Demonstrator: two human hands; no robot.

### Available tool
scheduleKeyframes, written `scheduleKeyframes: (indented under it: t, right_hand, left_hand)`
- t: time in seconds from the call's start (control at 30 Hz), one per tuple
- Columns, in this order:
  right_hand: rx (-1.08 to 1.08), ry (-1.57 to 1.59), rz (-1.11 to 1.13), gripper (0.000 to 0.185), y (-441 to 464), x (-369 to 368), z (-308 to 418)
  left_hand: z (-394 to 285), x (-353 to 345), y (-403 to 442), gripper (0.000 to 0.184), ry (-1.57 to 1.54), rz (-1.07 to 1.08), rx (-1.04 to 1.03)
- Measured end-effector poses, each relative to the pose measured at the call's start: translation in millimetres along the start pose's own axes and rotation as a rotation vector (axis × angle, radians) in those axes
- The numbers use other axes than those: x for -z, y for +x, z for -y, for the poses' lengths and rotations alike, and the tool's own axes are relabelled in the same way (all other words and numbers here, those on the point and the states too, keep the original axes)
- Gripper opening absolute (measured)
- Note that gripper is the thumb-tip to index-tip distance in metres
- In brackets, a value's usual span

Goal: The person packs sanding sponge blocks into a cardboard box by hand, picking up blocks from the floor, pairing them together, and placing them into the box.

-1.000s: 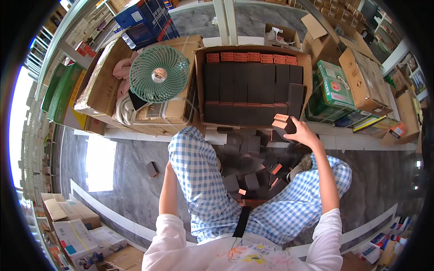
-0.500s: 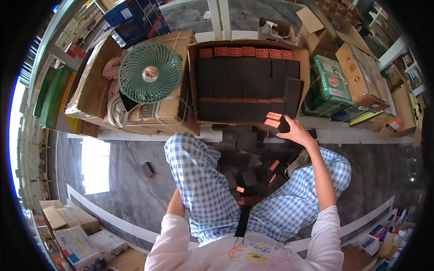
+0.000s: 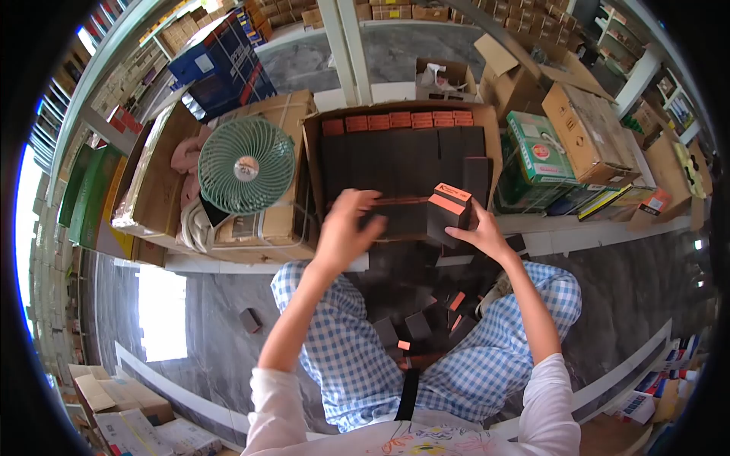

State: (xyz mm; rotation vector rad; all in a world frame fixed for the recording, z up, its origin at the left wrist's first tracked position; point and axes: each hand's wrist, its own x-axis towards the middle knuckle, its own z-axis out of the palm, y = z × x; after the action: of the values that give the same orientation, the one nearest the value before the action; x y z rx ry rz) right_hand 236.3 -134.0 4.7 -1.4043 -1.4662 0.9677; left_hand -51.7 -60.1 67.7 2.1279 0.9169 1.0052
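In my right hand [image 3: 487, 234] are small black boxes with orange ends [image 3: 449, 218], apparently two pressed together, gripped at the front right of a large open carton [image 3: 493, 144]. My left hand [image 3: 348, 232] is raised over the carton's front left, fingers apart, holding nothing and slightly blurred. Rows of similar black boxes [image 3: 395, 156] fill the carton, with orange ends showing along its back. More black boxes [image 3: 418, 325] lie loose on the floor between my legs, a few with orange ends visible.
A green fan [image 3: 247, 166] rests on a strapped carton to the left. Right of the open carton stand a green box [image 3: 541, 148] and a brown carton [image 3: 591, 135]. One black box [image 3: 250, 320] lies apart on the floor at left. A white post [image 3: 346, 53] rises behind.
My left hand has come up from beside my leg to over the carton. My right hand still grips the black boxes, now slightly lower and further left in view. The camera view has shifted.
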Motion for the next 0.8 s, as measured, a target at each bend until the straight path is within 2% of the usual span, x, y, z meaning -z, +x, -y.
scheduleKeyframes:
  t: [0.1, 0.17, 0.2, 0.23, 0.3, 0.37, 0.43, 0.47, 0.57, 0.67, 0.8]
  right_hand:
    - [-0.014, 0.233, -0.047, 0.067, 6, 5, -14]
    - [-0.066, 0.235, -0.081, 0.065, 8, 10, -22]
    - [-0.119, 0.264, -0.129, 0.064, 9, 10, -25]
    - [-0.176, 0.296, -0.176, 0.063, 10, 7, -18]
    - [-0.107, 0.33, -0.171, 0.062, 11, 8, -12]
    - [-0.278, 0.47, -0.134, 0.061, 6, 2, -19]
    - [-0.361, 0.378, -0.09, 0.064, 7, -5, -24]
    - [-0.275, 0.344, -0.073, 0.066, 8, -10, -28]
    - [-0.016, 0.149, -0.002, 0.078, 4, -23, -18]
    - [-0.018, 0.039, 0.011, 0.08, 0, -30, -15]
    - [-0.066, 0.037, 0.092, 0.069, 2, -41, -39]
  left_hand:
    - [12, -51, 25, 0.084, 0.276, 0.344, -0.184]
    - [17, -72, 29, 0.095, 0.381, 0.333, -0.365]
    - [21, -80, 30, 0.105, 0.393, 0.352, -0.371]
    - [23, -87, 28, 0.105, 0.394, 0.354, -0.382]
    - [25, -98, 20, 0.109, 0.22, 0.278, -0.255]
    - [28, -103, 5, 0.111, 0.183, 0.312, -0.224]
    - [26, -105, -2, 0.11, 0.064, 0.401, 0.017]
    - [26, -107, -4, 0.111, 0.036, 0.462, 0.102]
    - [39, -118, -10, 0.113, 0.078, 0.413, 0.05]
    - [45, -124, -20, 0.112, 0.055, 0.402, 0.102]
    - [57, -128, -32, 0.111, 0.034, 0.365, 0.183]
